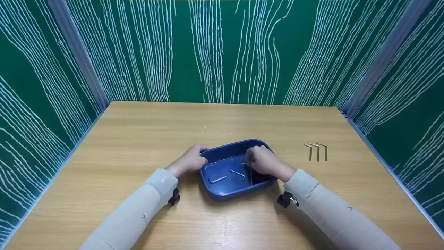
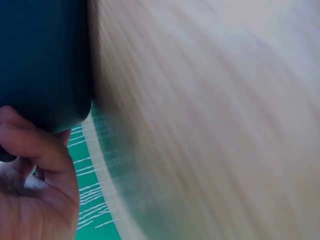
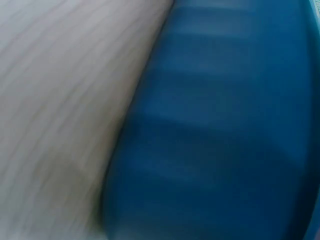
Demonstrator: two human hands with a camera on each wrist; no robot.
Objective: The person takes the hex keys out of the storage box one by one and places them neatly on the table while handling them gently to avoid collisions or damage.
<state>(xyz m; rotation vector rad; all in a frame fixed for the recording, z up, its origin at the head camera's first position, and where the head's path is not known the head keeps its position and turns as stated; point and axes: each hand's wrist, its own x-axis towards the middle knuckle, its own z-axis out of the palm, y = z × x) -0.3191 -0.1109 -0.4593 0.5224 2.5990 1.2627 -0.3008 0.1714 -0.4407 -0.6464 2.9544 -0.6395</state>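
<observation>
A blue plastic bin [image 1: 227, 193] stands at an angle on the table. At its left end my left hand [image 1: 193, 158] grips the rim, thumb over the edge; the left wrist view shows the curled fingers against the bin's outer wall [image 2: 45, 60]. My right hand [image 1: 263, 160] reaches into the bin's right part, fingers curled, pinching an L-shaped hex key [image 1: 244, 163] whose short end pokes out. On the bin floor lie another hex key [image 1: 218, 179] and one nearer the middle [image 1: 237, 172]. The right wrist view shows only the bin's outer wall [image 3: 215, 125], blurred.
Three hex keys [image 1: 318, 152] lie side by side on the wooden table [image 1: 138, 139], right of the bin. A few tiny white specks [image 1: 205, 127] sit beyond it. Green walls [image 1: 180, 52] with pale wavy lines enclose the table at the back and sides.
</observation>
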